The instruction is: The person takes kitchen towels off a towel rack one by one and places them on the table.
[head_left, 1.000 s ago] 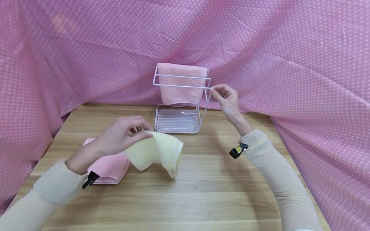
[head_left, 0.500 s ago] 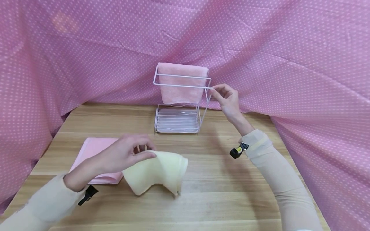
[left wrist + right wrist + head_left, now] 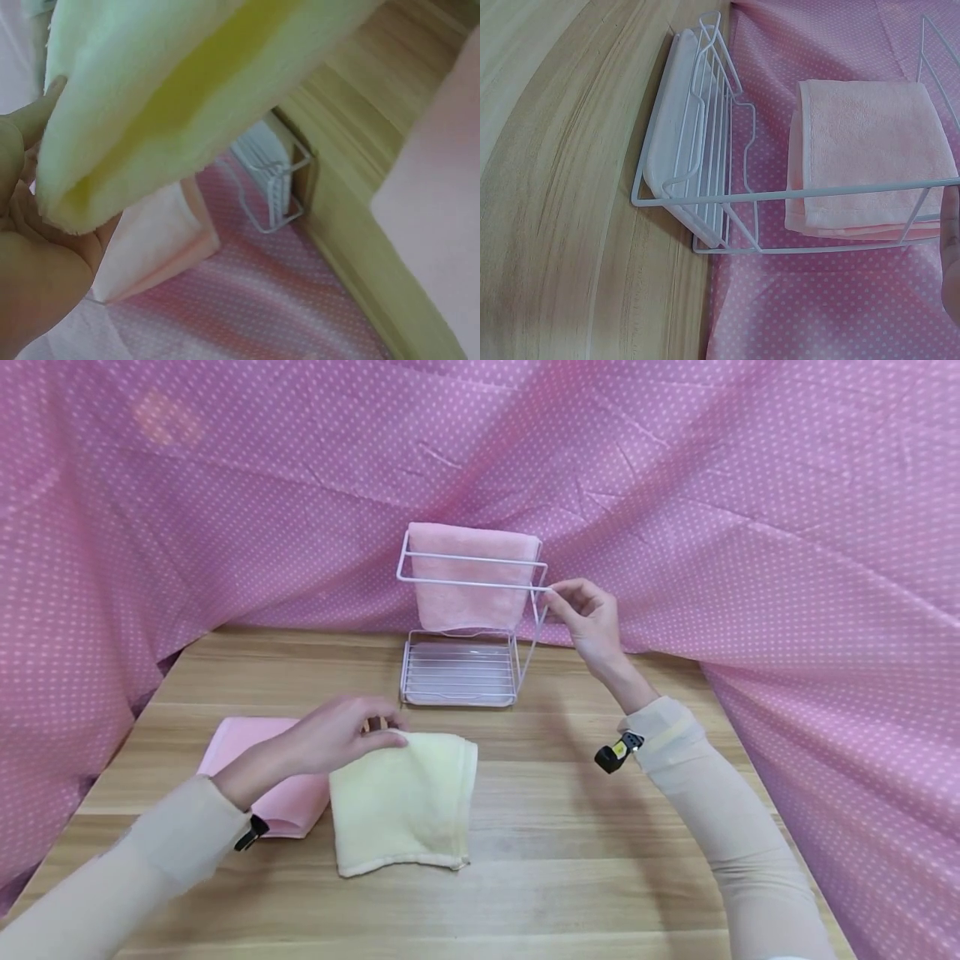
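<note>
My left hand (image 3: 348, 735) pinches the top edge of a folded pale yellow towel (image 3: 405, 802), which hangs down over the front middle of the table. In the left wrist view the yellow towel (image 3: 172, 105) drapes from between thumb and fingers, its fold gaping. My right hand (image 3: 588, 618) grips the upper right front corner of a white wire rack (image 3: 472, 582) at the back of the table. Over the rack's rear top bar hangs a folded pink towel (image 3: 476, 606), seen close in the right wrist view as a pink towel (image 3: 877, 142) with layered edges.
A second folded pink towel (image 3: 292, 802) lies on the wooden table (image 3: 555, 877) at the left, partly under my left forearm. The rack's slatted bottom shelf (image 3: 459, 672) has a pale tray beneath it. A pink dotted cloth (image 3: 750, 485) hangs behind and at both sides.
The yellow towel dropped toward me, then came up slightly, and its bent shape has flattened out with its face toward me. My right hand and the rack have stayed still.
</note>
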A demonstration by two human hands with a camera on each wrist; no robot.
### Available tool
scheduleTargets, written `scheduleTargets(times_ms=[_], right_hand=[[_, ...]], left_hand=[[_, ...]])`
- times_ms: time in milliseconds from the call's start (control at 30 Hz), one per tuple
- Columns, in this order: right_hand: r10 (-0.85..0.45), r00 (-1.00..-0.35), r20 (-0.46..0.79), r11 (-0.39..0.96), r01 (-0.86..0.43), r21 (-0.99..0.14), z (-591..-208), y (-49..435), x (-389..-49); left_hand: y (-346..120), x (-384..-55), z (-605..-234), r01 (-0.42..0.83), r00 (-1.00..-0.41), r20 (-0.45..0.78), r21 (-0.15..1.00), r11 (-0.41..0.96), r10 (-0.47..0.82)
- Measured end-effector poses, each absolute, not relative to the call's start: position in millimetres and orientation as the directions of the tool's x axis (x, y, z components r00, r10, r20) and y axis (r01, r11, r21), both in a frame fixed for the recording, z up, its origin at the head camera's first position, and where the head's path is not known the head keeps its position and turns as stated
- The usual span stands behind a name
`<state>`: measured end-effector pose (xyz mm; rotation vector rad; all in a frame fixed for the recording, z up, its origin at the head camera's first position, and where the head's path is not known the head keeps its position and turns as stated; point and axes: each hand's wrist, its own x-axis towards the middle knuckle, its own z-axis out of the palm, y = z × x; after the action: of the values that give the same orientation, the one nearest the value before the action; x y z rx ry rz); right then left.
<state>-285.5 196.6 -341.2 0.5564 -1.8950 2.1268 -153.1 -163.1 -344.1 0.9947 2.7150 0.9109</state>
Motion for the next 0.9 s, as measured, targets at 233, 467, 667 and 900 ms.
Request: scheduleTargets(times_ms=[233, 467, 667, 900], right_hand=[[-0.053, -0.895, 0.442, -0.115, -0.434, -0.893, -342.1, 190.6, -284.0], [-0.028, -0.89, 0.455, -0.097, -0.45, -0.888, -342.3, 186.6, -283.8], [-0.026, -0.891, 0.453, -0.103, -0.448, -0.888, -342.1, 185.5, -286.0], [-0.019, -0.891, 0.454, -0.11, -0.449, -0.887, -342.6, 182.9, -288.6]], left_hand=[[-166.9, -181.9, -365.1, 0.556, -0.769, 0.066, 0.561, 0.614, 0.636], [-166.8, -204.5, -386.5, 0.58, -0.742, 0.067, 0.563, 0.589, 0.667], [-164.3, -222.1, -396.3, 0.567, -0.743, 0.045, 0.573, 0.592, 0.668], [-163.2, -237.2, -406.2, 0.551, -0.752, 0.03, 0.577, 0.603, 0.658]])
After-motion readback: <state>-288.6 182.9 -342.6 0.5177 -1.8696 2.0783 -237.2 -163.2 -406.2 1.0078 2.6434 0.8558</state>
